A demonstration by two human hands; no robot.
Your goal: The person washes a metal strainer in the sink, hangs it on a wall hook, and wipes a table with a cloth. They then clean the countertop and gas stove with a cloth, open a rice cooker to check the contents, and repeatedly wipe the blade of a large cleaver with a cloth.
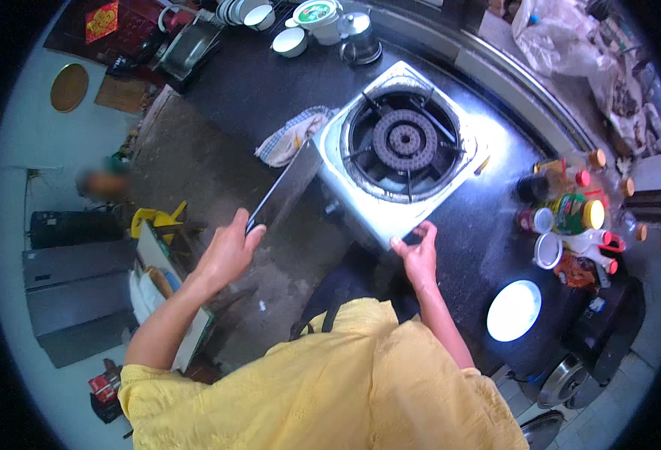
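Note:
My left hand [229, 247] grips the dark handle of a wide-bladed kitchen knife [288, 185]. The blade slants up and away, its far end beside the left corner of a single-burner gas stove [364, 208]. No pot stands on the stove's black pan support, and no flame shows at its round burner [404, 139]. My right hand [417, 256] holds the stove's near corner, thumb on one side and fingers on the other. Behind the knife tip, a checked cloth [296, 135] lies crumpled on the dark countertop [240, 101], against the stove.
Sauce bottles and jars [569, 214] crowd the counter at right, near a white plate [514, 310]. Bowls [290, 42] and a lidded metal pot [359, 42] stand at the back. A yellow stool [159, 219] and a board-topped table [187, 337] are at left.

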